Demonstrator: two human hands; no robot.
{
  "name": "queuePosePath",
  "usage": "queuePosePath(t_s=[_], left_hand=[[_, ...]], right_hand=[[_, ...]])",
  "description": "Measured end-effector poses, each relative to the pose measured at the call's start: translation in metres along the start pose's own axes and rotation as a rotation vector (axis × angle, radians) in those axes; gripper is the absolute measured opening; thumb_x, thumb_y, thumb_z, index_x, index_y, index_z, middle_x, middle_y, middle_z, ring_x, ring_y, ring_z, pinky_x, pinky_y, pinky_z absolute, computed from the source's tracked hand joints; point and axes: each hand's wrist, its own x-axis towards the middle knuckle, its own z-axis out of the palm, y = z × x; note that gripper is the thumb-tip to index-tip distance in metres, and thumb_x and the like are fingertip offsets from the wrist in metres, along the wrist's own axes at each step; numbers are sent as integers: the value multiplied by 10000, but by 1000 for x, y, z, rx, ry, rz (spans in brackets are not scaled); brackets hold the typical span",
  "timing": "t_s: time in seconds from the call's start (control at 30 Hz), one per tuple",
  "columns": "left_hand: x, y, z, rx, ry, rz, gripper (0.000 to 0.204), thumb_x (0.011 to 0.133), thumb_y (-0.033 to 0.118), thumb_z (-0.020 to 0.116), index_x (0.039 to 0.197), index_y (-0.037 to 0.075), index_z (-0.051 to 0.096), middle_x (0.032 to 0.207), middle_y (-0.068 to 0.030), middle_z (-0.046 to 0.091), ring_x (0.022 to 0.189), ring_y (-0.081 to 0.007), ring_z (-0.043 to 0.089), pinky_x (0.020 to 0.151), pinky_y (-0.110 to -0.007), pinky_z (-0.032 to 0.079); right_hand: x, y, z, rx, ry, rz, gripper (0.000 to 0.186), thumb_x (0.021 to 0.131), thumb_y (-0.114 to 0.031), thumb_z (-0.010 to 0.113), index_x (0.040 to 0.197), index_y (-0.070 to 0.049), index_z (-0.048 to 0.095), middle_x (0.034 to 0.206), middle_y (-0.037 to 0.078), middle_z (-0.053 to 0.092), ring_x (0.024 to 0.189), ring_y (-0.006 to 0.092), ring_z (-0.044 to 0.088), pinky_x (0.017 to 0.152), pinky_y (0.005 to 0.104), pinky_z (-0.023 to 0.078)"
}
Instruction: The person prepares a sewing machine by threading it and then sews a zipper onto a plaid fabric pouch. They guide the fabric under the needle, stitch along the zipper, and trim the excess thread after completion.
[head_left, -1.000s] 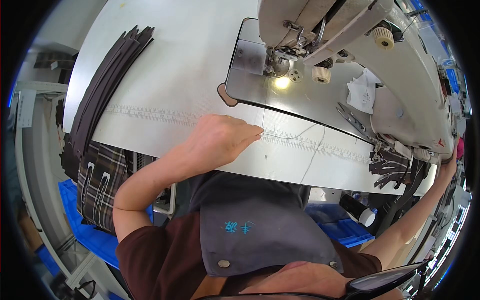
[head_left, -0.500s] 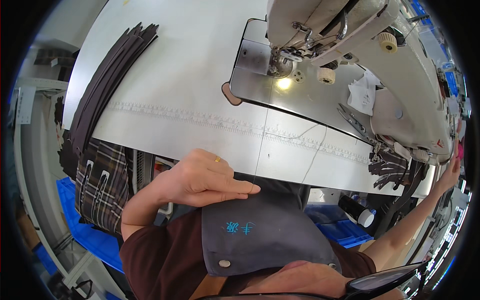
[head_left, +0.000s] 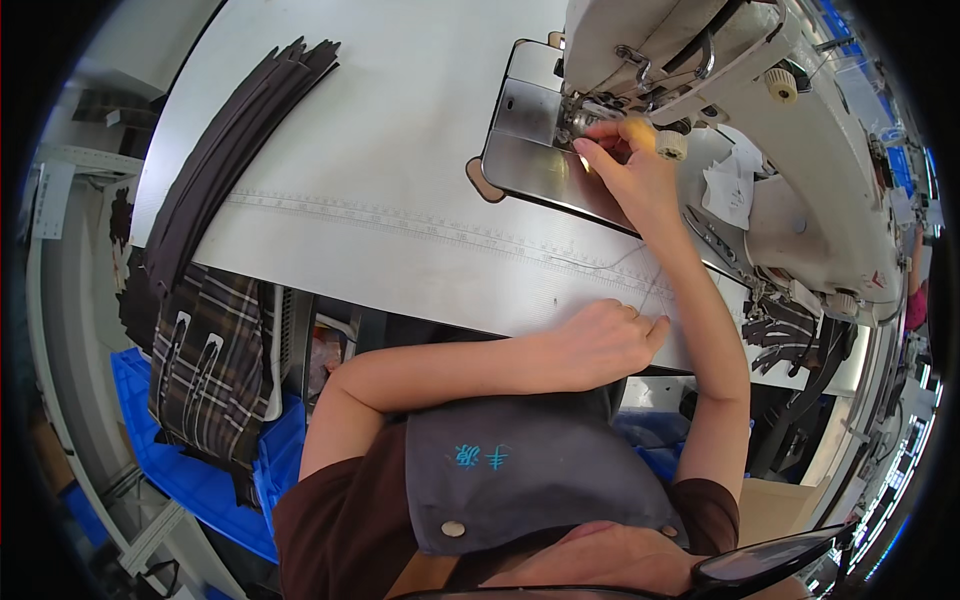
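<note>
My right hand (head_left: 640,175) reaches to the needle area of a white sewing machine (head_left: 830,130). Its thumb and fingers are bent together beside the presser foot, over the metal bed plate (head_left: 540,170); anything between the fingertips is too small to make out. My left hand (head_left: 610,345) lies curled at the table's near edge, below my right forearm. Thin thread (head_left: 600,267) trails over the table close to that hand, and I cannot tell whether its closed fingers grip it.
A bundle of dark fabric strips (head_left: 225,150) lies on the table's left (head_left: 400,120). Plaid fabric pieces (head_left: 205,350) hang over a blue bin (head_left: 180,480). Thread snips (head_left: 712,238), crumpled white paper (head_left: 730,190) and more dark strips (head_left: 780,335) sit at the right.
My right hand has come in from the far right to the needle area. My left hand, which held a taut thread over my apron, has moved right along the table edge.
</note>
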Motion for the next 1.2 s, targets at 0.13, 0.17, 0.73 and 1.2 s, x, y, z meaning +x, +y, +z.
queuePosePath(t_s=[0.13,0.17,0.73,1.2], left_hand=[[0,0,7,3,25,-2,432,683,79,566,1083,-83,548,695,-99,577,622,-239,603,591,-339,488],[0,0,8,-7,29,-5,432,685,79,564,1085,-83,548,692,-97,574,622,-239,602,591,-339,488],[-12,-8,-8,-144,160,-107,347,794,107,602,1131,28,568,794,-79,622,665,-223,620,577,-336,500],[-181,16,-61,77,698,-428,179,736,158,726,688,95,566,662,-21,514,592,-207,540,496,-300,427]], right_hand=[[17,2,14,-111,-7,-15,228,759,-227,686,868,-29,660,727,43,639,647,121,572,603,267,449],[18,1,16,-140,-1,-22,188,770,-168,680,877,-14,659,704,30,630,621,86,548,575,246,433],[10,72,-125,-548,338,-44,171,691,-186,629,732,-20,631,631,100,610,578,212,596,596,340,475],[106,204,-198,-801,10,-307,409,885,-113,479,1265,37,464,1210,189,558,1117,298,538,945,343,408]])
